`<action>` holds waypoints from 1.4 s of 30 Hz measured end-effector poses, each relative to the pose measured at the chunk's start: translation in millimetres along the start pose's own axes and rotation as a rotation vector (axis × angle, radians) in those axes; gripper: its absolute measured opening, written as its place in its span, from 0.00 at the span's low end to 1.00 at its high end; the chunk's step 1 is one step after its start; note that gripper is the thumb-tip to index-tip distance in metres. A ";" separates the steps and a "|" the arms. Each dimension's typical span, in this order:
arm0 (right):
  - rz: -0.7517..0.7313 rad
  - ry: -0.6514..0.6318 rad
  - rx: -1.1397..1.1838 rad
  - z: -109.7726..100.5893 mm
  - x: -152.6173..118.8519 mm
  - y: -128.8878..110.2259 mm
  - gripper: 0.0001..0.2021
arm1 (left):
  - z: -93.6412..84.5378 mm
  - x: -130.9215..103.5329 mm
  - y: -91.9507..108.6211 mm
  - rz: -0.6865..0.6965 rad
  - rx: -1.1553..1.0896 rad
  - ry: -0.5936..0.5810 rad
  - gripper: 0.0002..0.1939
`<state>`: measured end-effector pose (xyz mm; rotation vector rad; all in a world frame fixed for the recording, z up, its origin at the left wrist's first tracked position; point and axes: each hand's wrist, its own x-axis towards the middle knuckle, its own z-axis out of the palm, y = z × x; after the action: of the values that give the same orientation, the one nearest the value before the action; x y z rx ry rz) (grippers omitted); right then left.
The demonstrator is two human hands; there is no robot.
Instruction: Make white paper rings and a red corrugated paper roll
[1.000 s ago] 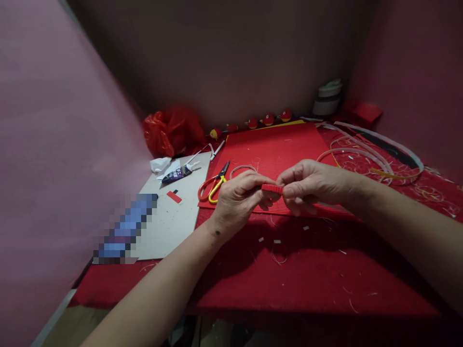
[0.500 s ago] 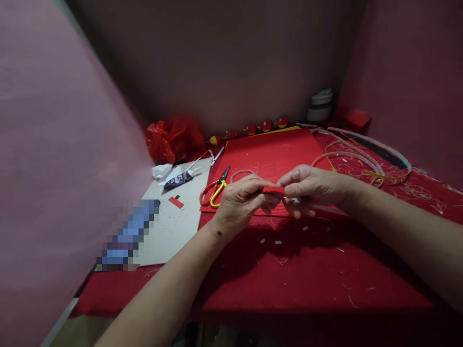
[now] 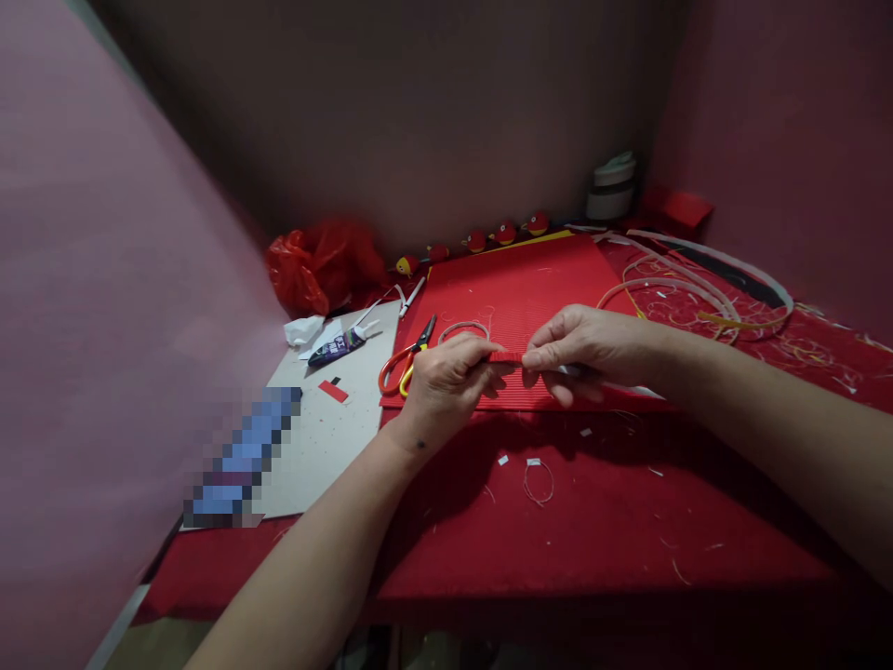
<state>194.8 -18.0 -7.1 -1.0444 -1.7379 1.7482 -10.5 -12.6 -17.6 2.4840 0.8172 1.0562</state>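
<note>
Between my two hands is a small piece of red corrugated paper [image 3: 505,357], seen nearly edge-on. My left hand [image 3: 450,377] pinches its left end with thumb and fingers. The thumb and index finger of my right hand [image 3: 582,344] close on its right end, while the other fingers hang loosely curled below. Something pale shows by those lower fingers; I cannot make out what it is. Both hands are over the front part of a large red corrugated sheet [image 3: 502,288]. Scissors [image 3: 408,358] with red and yellow handles lie just beyond my left hand, partly hidden by it.
A grey board [image 3: 335,428] on the left bears a glue tube [image 3: 339,348], crumpled tissue [image 3: 303,329] and a red scrap [image 3: 333,391]. Behind are a red plastic bag [image 3: 325,270] and several red-and-yellow bird-like figures [image 3: 503,234]. Coiled paper strips [image 3: 687,288] lie right.
The red paper piece has shifted slightly left and now looks thinner, with both hands still on it. The whole view has moved a little.
</note>
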 end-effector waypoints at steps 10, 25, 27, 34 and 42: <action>-0.016 0.050 -0.209 5.4 0.2 0.7 0.20 | -0.2 -0.3 4.4 0.285 0.522 -0.030 0.07; -0.116 -0.071 0.009 5.8 -1.2 -2.7 0.18 | -1.6 2.4 15.1 -0.097 -0.392 -0.011 0.04; -0.089 -0.041 -0.001 5.5 -0.8 -2.4 0.18 | -2.4 1.7 12.7 -0.080 -0.278 0.003 0.04; -0.020 0.093 -0.143 1.8 1.1 0.8 0.20 | -9.2 3.8 1.8 0.028 0.125 -0.064 0.03; 0.044 0.111 -0.265 4.4 -2.7 -4.8 0.22 | -5.5 2.6 -1.8 0.172 0.401 -0.061 0.01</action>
<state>192.1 -22.5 -2.3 -1.2728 -1.9248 1.4804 -13.7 -9.2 -13.4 2.9526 0.8822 0.9379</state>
